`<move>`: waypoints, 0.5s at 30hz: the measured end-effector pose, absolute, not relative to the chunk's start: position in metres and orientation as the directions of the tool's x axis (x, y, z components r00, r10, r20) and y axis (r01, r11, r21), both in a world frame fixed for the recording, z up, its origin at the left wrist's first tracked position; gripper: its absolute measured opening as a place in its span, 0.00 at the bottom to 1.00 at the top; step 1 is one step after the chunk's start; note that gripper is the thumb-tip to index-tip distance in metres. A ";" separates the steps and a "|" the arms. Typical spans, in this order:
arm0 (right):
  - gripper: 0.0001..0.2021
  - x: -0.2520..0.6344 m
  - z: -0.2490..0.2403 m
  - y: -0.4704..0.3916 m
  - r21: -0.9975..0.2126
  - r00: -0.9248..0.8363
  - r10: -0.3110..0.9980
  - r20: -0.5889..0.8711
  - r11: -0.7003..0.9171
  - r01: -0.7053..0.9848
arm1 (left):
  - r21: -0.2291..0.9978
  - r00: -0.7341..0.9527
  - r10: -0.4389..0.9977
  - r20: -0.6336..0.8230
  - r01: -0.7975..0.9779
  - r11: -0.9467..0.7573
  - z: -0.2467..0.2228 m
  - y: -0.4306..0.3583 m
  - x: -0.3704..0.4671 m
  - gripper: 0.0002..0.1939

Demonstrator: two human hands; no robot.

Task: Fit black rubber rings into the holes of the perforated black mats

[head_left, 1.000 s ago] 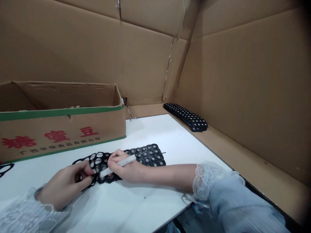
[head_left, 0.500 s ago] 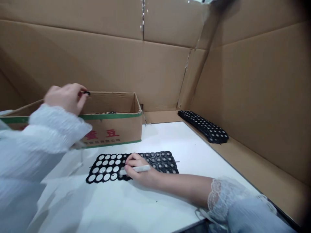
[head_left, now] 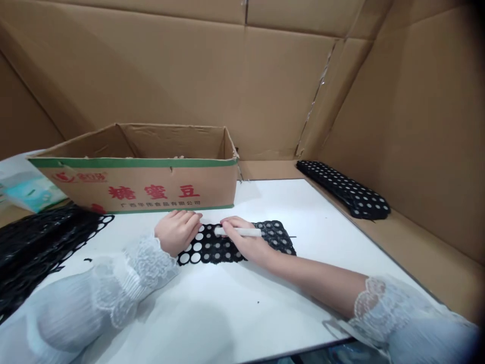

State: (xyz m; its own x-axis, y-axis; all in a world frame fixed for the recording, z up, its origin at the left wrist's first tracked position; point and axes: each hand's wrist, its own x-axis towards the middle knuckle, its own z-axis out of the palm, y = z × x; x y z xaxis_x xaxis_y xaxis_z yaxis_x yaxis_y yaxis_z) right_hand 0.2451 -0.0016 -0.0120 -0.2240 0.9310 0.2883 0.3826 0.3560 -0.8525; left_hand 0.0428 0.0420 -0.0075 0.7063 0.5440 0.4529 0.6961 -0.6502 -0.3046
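A black sheet with rows of round cells (head_left: pixel 217 248) lies flat on the white tabletop (head_left: pixel 212 313). Its left columns show white circles; the cells farther right have grey centres. My left hand (head_left: pixel 178 231) rests on the sheet's left end with its fingers curled together, and whatever they hold, if anything, is hidden. Over the middle of the sheet, my right hand (head_left: pixel 246 240) is closed on a white pen-like tool (head_left: pixel 246 232), its tip pointing left, close to the cells.
An open cardboard box (head_left: pixel 151 187) with red lettering stands behind my left hand. Black perforated sheets (head_left: pixel 34 247) lie at the left, beside a plastic packet (head_left: pixel 34 192). Another black dotted stack (head_left: pixel 344 189) sits at the back right. Cardboard walls (head_left: pixel 170 76) surround the table.
My left hand has come down from above the box, where it held a small black piece, onto the sheet's left end. The view has shifted. My right hand still holds the tool over the sheet.
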 end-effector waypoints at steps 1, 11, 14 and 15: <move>0.15 0.245 -0.012 -0.001 -0.849 -0.239 0.931 0.277 0.353 0.393 | -0.260 0.670 0.607 0.427 0.734 -0.628 -0.015 0.044 0.044 0.15; 0.17 0.250 -0.003 0.005 -0.754 -0.310 0.931 0.194 0.344 0.560 | 0.076 0.528 0.797 0.294 0.818 -0.570 -0.017 0.028 0.054 0.13; 0.17 0.250 -0.004 0.005 -0.756 -0.308 0.923 0.229 0.368 0.541 | 0.119 0.538 0.797 0.276 0.803 -0.583 -0.019 0.025 0.055 0.13; 0.18 0.251 -0.005 0.004 -0.763 -0.302 0.924 0.235 0.368 0.531 | 0.129 0.537 0.801 0.264 0.803 -0.582 -0.020 0.025 0.055 0.13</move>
State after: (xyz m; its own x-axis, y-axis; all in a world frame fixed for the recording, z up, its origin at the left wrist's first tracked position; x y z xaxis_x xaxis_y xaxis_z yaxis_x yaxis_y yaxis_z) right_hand 0.2507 0.0041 -0.0047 -0.3021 0.9240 0.2346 0.5313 0.3675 -0.7633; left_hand 0.0547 0.0249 -0.0204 0.5374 0.8008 0.2643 0.8031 -0.5816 0.1293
